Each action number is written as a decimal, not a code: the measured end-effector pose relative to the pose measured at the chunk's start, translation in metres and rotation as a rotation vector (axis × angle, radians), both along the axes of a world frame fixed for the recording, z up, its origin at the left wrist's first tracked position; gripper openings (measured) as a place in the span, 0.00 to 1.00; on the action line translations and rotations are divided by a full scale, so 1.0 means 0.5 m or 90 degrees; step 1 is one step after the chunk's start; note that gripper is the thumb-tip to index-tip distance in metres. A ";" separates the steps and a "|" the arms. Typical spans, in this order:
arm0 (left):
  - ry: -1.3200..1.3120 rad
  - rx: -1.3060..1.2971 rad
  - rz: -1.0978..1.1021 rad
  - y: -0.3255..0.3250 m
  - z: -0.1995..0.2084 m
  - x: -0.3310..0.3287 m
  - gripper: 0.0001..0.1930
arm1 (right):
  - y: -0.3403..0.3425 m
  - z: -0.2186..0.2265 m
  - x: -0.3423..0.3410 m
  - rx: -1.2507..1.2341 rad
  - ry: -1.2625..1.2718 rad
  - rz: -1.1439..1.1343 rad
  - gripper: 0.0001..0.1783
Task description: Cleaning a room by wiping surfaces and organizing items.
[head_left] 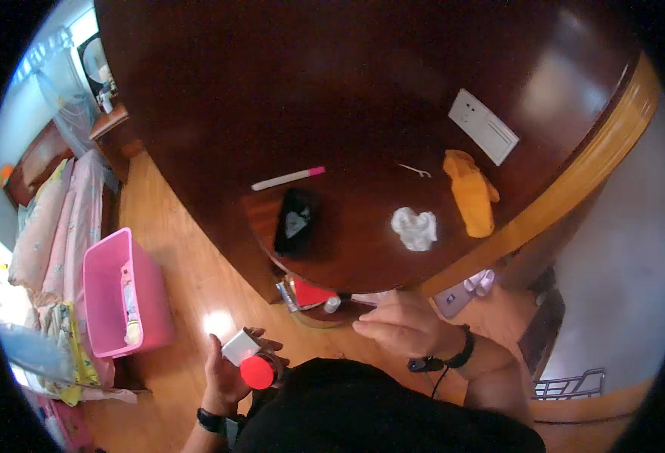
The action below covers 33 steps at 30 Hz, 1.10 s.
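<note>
My left hand [227, 377], low on the left beside my body, is wrapped round a small white box [240, 347] and a jar with a red lid [258, 371]. In front of the desk's near edge is my right hand [404, 326], its fingers pressed together; whatever they may hold is hidden. Closest to it on the dark wooden desk [332, 98] lies a crumpled white tissue [414, 229]. An orange cloth item [469, 195] rests to the right of that. A black open case [293, 221] and a white stick with a pink end [287, 178] lie on the left.
A small white pick [415, 171] and a white socket panel [483, 127] lie farther back on the desk. Below its edge, a shelf [319, 317] holds red and white items. A pink bin [151, 309] stands on the floor at left, beside a bed [42, 234].
</note>
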<state>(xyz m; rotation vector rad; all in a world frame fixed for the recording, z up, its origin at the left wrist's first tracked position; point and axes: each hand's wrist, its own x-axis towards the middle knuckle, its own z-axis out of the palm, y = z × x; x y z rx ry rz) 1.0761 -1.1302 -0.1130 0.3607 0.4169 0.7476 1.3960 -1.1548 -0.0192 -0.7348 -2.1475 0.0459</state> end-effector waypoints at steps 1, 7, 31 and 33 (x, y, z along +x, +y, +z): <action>0.003 0.002 0.004 0.006 0.000 -0.018 0.43 | -0.002 -0.006 -0.026 -0.057 0.017 -0.006 0.11; 0.033 -0.063 0.135 0.038 0.009 -0.137 0.40 | 0.050 0.040 -0.134 -0.028 -0.037 -0.097 0.13; -0.101 -0.013 0.234 0.114 -0.036 -0.731 0.38 | 0.353 0.119 -0.168 -0.391 0.008 -0.625 0.07; -0.118 -0.017 0.226 0.116 -0.032 -0.738 0.39 | 0.386 0.123 -0.176 -0.323 -0.133 -0.586 0.08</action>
